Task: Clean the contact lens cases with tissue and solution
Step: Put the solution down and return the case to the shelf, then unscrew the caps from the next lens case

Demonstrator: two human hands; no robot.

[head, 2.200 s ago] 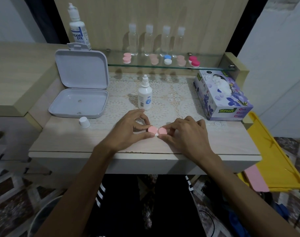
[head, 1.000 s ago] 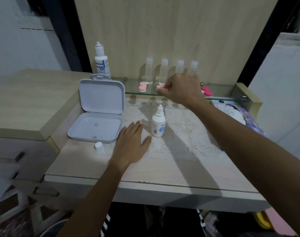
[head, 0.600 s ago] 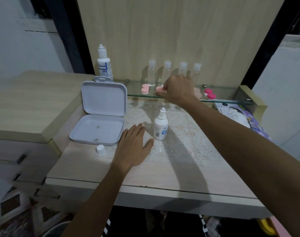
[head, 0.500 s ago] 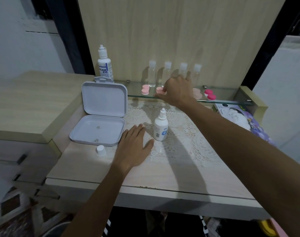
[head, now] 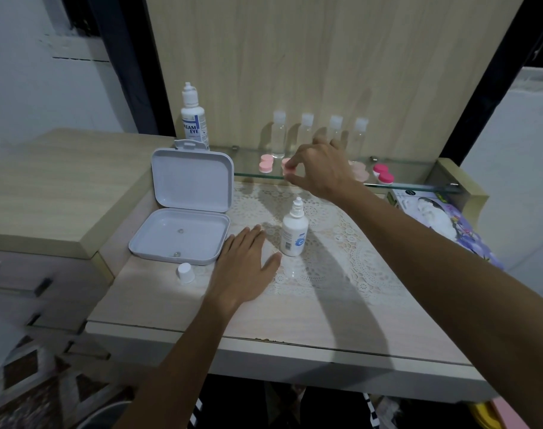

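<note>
Pink lens case (head: 287, 168) pinched by our right hand (head: 321, 170) at glass shelf (head: 412, 184) | left hand (head: 243, 267) flat, holds nothing | step: we judge placing case | next: release gently.

Centre frame, my right hand (head: 321, 168) pinches a pink case (head: 286, 167) at the glass shelf (head: 412, 184). Below, my left hand (head: 243, 264) lies flat on the table (head: 341, 323), beside a white bottle (head: 294, 232).
</note>
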